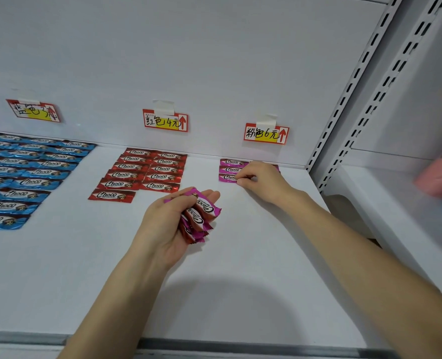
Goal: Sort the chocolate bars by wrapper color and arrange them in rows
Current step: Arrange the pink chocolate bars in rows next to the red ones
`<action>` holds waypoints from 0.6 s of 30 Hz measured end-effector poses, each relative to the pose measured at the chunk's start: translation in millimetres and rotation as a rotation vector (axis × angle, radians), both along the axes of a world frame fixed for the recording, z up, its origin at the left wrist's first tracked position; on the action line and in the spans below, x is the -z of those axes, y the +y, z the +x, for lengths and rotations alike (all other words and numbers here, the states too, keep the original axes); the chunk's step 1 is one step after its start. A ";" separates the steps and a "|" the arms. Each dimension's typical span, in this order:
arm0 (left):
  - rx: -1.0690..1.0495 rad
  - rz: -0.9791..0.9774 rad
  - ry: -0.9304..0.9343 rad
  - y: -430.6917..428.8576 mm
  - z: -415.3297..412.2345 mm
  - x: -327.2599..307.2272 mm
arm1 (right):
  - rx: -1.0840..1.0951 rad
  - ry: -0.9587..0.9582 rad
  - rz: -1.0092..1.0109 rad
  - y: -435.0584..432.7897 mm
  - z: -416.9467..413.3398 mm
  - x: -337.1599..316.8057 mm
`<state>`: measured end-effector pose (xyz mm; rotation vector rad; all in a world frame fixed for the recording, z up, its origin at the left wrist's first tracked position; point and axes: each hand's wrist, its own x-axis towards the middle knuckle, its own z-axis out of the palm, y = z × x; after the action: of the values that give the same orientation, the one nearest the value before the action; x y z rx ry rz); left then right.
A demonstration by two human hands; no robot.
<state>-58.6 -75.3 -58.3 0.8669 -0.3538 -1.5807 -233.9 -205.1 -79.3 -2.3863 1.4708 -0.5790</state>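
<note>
Now, the left hand (168, 224) is cupped palm-up over the middle of the shelf (240, 281), its grip curled round a bundle of pink bars (201, 216), fingers half closed and wrapper ends fanning out past the palm. Those bars have their long axes running up along the hand, away from the person, so the Choco lettering is turned sideways. Over at the back right, the right hand (261, 180) is knuckles-up with fingers curled in, thumb and forefinger pinching the right end of the nearest pink bar (227, 177), which lies flat on the shelf. That bar runs left to right, parallel to the back wall, lettering upright, and it sits just in front of two more pink bars (231, 165) laid row behind row beneath the pink price tag (266, 134). The hand covers whatever lies right of them. Red bars (147, 172) in two columns at centre and blue bars (28, 174) at far left point the same way.
</note>
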 end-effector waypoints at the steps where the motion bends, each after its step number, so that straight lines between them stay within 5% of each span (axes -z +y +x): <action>1: 0.002 0.001 0.002 -0.1 0.0 0.3 | 0.001 0.001 -0.001 -0.1 -0.1 -0.1; 18: 0.012 -0.040 -0.042 3.9 -0.9 -1.9 | 0.043 -0.055 -0.044 7.8 1.9 -6.5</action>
<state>-59.6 -71.4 -56.3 0.8692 -0.4201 -1.5629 -232.0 -197.3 -72.8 -2.3577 1.5040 -0.6882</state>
